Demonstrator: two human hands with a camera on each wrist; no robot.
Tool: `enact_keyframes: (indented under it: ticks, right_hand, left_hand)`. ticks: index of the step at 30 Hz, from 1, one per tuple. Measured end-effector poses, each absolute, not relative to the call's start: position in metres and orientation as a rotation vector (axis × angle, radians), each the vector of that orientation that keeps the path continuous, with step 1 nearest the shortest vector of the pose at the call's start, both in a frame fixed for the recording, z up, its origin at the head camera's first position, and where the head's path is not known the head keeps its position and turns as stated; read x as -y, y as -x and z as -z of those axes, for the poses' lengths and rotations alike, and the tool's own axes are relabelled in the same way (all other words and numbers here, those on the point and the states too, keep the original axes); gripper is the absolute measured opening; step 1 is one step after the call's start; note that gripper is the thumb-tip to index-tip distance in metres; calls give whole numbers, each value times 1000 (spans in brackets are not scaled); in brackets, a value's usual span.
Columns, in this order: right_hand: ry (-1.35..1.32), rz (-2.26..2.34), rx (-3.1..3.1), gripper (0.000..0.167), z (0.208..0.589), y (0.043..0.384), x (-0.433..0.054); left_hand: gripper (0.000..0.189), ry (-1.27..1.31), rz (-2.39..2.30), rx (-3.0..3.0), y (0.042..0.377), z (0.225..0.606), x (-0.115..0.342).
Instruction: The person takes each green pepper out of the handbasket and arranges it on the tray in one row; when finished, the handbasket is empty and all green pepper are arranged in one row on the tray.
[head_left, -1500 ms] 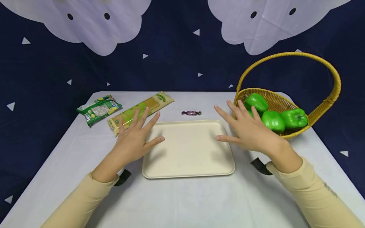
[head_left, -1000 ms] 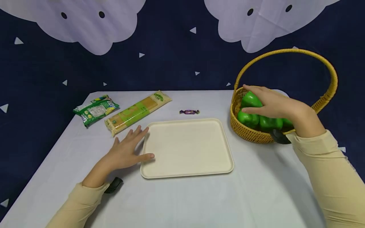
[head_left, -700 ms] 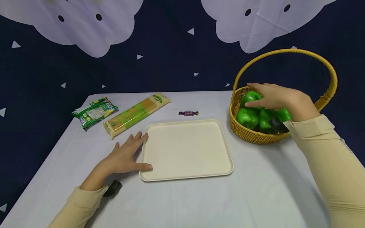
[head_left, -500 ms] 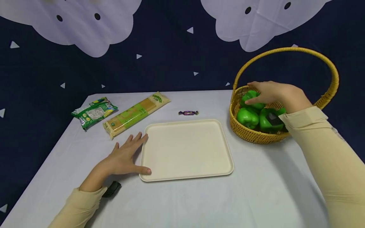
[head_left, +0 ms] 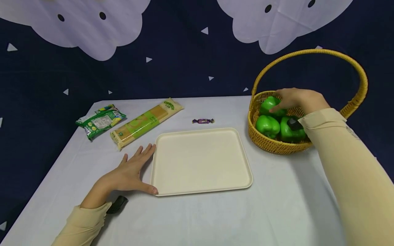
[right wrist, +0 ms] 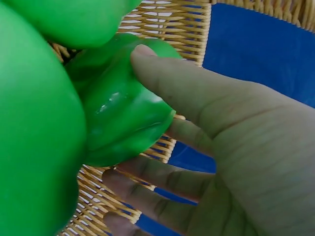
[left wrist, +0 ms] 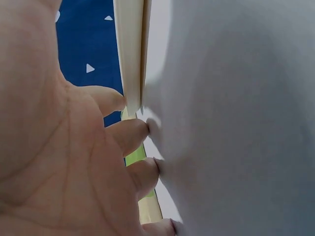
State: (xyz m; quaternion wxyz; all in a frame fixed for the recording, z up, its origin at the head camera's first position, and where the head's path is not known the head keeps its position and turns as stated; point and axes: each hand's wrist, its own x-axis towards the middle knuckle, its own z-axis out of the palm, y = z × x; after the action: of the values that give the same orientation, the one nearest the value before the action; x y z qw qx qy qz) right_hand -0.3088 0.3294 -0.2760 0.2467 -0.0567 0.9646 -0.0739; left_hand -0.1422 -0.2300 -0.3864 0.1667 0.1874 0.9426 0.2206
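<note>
My left hand [head_left: 127, 175] lies at the left edge of a cream tray [head_left: 201, 162], fingers spread. Its thumb touches the near left corner and its fingertips the left rim; the left wrist view shows the tray's edge [left wrist: 130, 54] against a finger. Over a wicker basket [head_left: 271, 146], my right hand [head_left: 299, 98] holds the rear green bell pepper [head_left: 268, 105]. In the right wrist view the thumb lies on that pepper [right wrist: 123, 110] and the curled fingers reach behind it. Two more bell peppers [head_left: 267, 126] show in front; the sleeve hides part of the basket.
A green snack packet [head_left: 101, 121] and a long pack of noodles [head_left: 147, 123] lie at the back left. A purple wrapped candy [head_left: 203, 121] sits behind the tray. The basket's tall handle [head_left: 320, 51] arches above the right hand.
My right hand has moved from above the tray into the basket and closed round a bell pepper. My left hand has come down and back to the tray's left edge.
</note>
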Motion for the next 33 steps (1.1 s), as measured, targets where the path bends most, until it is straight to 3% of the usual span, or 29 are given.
enact_keyframes:
  ticks: [22, 33]
  right_hand:
    - [151, 269, -2625, 107, 284, 317, -336]
    - [151, 324, -2614, 96, 285, 312, -336]
  left_hand:
    - [153, -541, -649, -2654, 143, 385, 231]
    - [154, -538, -658, -2643, 143, 387, 230]
